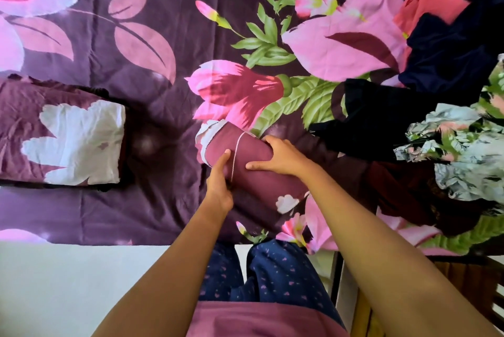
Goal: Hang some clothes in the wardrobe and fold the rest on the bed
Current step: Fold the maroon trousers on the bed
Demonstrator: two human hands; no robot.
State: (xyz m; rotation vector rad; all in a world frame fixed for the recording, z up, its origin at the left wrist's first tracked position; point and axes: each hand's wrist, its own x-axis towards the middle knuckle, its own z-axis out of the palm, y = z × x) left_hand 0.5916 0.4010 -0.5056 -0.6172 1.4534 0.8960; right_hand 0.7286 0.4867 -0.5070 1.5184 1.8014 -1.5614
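While left hand [219, 184] and right hand [278, 156] grip it, rolled maroon cloth [253, 156] lies on bed [152, 37], mid-picture in head view. Left fingers curl round roll's near side, thumb up. Right fingers curl over top, thumb on front. Folded maroon cloth [62, 132] at 9 o'clock, well apart. Messy clothes pile [436, 91] at 3 o'clock.

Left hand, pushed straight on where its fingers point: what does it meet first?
The left hand grips the maroon roll, so that comes first; beyond it lies only the floral bedsheet, as far as visible.
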